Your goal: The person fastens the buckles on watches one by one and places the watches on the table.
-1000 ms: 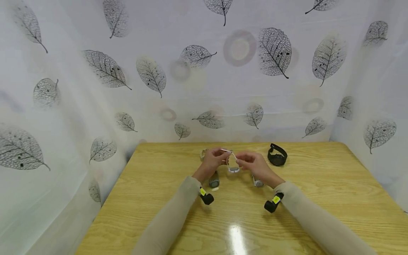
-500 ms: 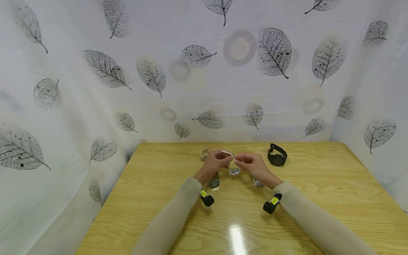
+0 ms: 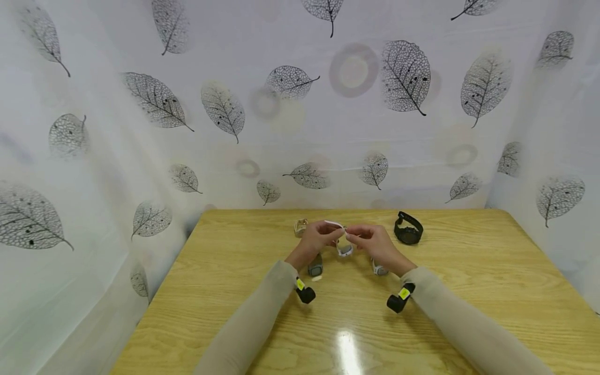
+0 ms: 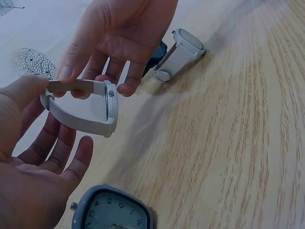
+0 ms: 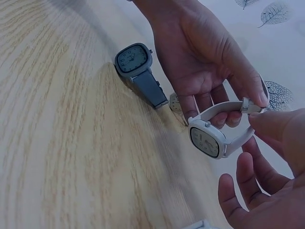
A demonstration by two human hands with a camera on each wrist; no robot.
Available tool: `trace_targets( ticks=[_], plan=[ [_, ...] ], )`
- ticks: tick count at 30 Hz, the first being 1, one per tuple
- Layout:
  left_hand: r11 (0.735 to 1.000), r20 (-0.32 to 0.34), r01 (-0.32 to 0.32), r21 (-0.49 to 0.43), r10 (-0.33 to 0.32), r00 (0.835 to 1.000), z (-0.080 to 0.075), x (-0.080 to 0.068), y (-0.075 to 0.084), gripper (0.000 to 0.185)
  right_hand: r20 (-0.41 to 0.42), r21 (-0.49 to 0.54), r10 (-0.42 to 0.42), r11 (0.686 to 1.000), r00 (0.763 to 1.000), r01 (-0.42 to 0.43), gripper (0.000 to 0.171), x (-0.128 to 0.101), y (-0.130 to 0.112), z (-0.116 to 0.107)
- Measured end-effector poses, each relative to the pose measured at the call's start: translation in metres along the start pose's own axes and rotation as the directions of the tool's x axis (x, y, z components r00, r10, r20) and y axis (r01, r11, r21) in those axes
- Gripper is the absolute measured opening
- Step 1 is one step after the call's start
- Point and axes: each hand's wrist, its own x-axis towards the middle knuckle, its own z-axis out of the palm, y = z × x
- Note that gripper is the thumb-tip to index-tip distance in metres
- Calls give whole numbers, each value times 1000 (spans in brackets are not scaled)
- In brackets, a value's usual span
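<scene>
Both hands hold a white square-faced watch above the table's middle. My left hand pinches one strap end between thumb and fingers. My right hand pinches the other strap end at the buckle. The strap ends meet, so the band forms a loop. The watch hangs face-down between the hands, its dial showing in the right wrist view. The left thumb presses on the strap, and the right hand's fingers curl over it from above.
On the wooden table lie a grey-blue watch under my left hand, a second white watch under my right wrist, a black watch at the far right and a small beige watch at the far left. Leaf-print curtains surround the table.
My right hand has moved slightly left toward my left hand, bringing the strap ends together. The watches on the table have not moved.
</scene>
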Motion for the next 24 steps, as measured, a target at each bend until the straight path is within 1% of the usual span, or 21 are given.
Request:
trace_targets(
  ticks=[5,8,15,19,24],
  plan=[
    [1000,-14,-12,-29,12,1000,2,0,1,29,-14,-6,4,1000,1000,-4,37,1,-3,-1],
    [999,-31,-25,-30,24,999,4,2,3,28,-13,-12,1,1000,1000,-1,37,2,-7,-3],
    [998,-76,-57,-20,56,996,6,6,7,25,15,-24,-31,999,999,31,38,3,-13,-10],
    [997,-90,-71,28,73,993,8,7,10,25,15,-67,-53,996,998,54,38,6,-22,-17],
    [987,-107,-85,133,100,989,11,9,13,24,15,-177,-115,977,993,116,36,16,-40,-24]
  ],
)
